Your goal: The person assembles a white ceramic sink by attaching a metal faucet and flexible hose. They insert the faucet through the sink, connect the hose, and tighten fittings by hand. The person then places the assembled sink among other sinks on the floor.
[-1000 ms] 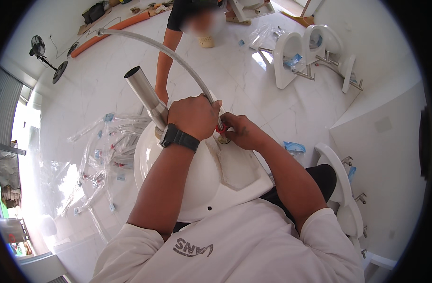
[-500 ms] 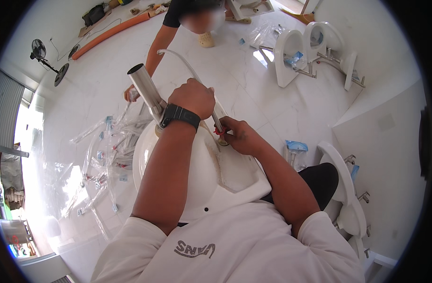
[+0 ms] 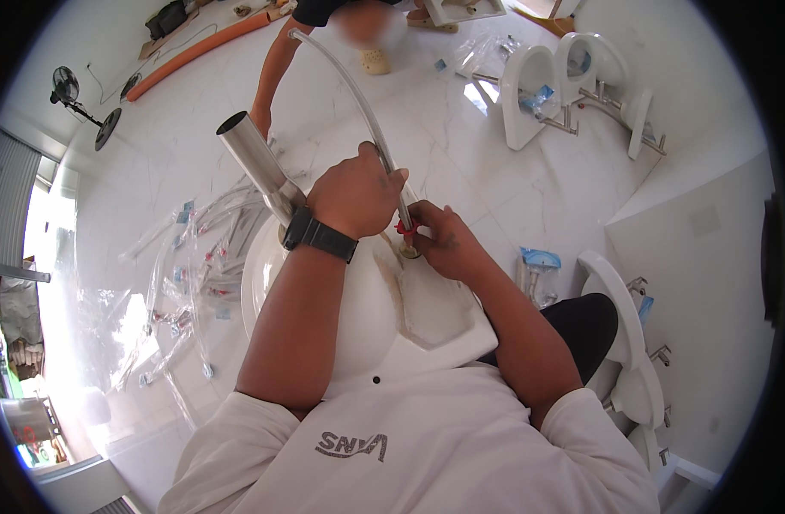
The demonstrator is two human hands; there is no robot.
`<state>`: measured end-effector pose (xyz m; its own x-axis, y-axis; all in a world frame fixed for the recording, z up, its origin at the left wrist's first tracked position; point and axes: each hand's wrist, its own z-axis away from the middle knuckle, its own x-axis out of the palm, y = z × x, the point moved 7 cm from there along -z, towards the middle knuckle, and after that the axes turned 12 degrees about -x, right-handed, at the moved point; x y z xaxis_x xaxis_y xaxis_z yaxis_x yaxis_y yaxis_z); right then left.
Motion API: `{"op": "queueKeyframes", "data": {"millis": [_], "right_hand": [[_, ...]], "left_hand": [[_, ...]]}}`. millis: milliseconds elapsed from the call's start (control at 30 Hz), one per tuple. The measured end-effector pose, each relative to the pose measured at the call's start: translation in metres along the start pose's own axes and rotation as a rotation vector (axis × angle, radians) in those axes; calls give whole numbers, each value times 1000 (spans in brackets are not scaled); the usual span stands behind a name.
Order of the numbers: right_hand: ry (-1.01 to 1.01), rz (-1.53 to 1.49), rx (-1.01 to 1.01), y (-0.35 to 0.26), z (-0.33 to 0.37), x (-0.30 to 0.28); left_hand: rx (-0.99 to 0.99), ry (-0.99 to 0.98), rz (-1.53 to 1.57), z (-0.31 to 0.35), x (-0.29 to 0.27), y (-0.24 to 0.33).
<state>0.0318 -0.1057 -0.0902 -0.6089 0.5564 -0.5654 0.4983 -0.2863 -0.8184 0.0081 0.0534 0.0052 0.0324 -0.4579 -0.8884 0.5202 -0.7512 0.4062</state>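
A white washbasin (image 3: 354, 321) lies underside up against my body. My left hand (image 3: 351, 195) is closed around a thin silvery flexible hose (image 3: 351, 84), whose free end arcs up and away to the far left. At the hose's lower end, the fingers of my right hand (image 3: 451, 244) pinch a red ring fitting (image 3: 404, 227), just above a brass-coloured nut (image 3: 410, 251) at the basin's underside. A wide steel drain pipe (image 3: 254, 158) rises from the basin beside my left wrist, its open end up.
Several hoses in clear plastic wrap (image 3: 208, 274) litter the floor at left. Across from me a co-worker's arm (image 3: 277, 77) reaches down. Several more washbasins with taps (image 3: 530, 103) stand at the far right, others (image 3: 624, 317) near my right knee, beside a bagged part (image 3: 538, 274).
The hose's free end has swung upward and away. My left hand has shifted slightly down, still on the hose. The co-worker's hand has drawn back from the wrapped hoses.
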Motion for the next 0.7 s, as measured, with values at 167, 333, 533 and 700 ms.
{"op": "queueKeyframes", "data": {"millis": [167, 333, 533, 700], "right_hand": [[-25, -89, 66, 9, -1, 3], [-29, -224, 158, 13, 1, 8], [-10, -239, 91, 15, 1, 6], [-32, -220, 70, 16, 3, 10]], "left_hand": [[67, -91, 0, 6, 2, 0], [98, -112, -41, 26, -2, 4], [846, -297, 488, 99, -38, -47], [387, -274, 1603, 1, -65, -168]]}}
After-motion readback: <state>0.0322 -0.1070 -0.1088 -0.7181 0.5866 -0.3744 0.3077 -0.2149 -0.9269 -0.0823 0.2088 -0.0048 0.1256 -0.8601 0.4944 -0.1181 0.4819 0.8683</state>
